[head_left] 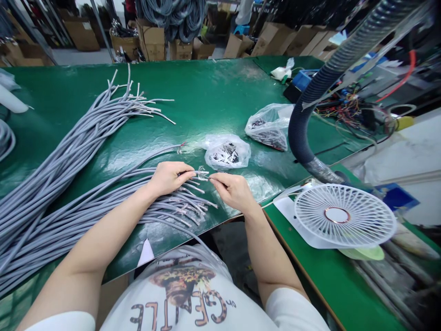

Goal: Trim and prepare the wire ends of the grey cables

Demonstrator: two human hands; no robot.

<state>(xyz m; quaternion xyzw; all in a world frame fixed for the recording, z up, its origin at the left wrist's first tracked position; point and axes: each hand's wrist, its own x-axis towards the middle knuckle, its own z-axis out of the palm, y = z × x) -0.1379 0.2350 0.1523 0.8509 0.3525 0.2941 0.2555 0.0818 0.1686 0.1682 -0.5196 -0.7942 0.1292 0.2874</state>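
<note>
The left grip [168,178] is closed around a grey cable [200,173] close to its stripped end. The cable's smooth, matte jacket gives way to fine silvery strands, loose and splayed in the gap between both grips. The right grip [236,191] has its fingertips pinched together at the wire tips. Beneath and beside the left grip, a bundle of similar cables [89,216] lies on the green table [206,96], whitish ends bared. Just beyond the right grip sits a clear bag [228,154].
</note>
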